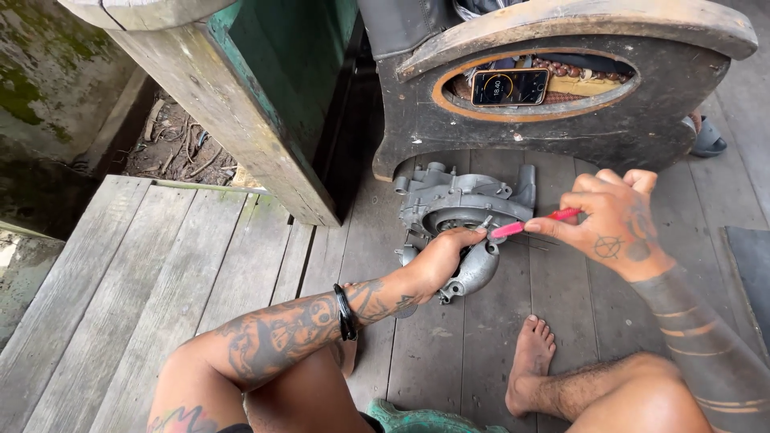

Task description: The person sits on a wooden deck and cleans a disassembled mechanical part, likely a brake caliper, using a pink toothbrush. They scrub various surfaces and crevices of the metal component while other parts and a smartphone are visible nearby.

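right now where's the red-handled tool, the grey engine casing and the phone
red-handled tool [536,222], head view, on the red handle left of the right hand's fingers
grey engine casing [449,196], head view, on its upper cast face
phone [510,87], head view, middle of its lit screen

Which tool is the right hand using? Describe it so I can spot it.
Start at the dark wooden chair side. Below it, on the plank floor, lies a grey engine casing. The right hand holds a thin red-handled tool over it, the only red thing there.
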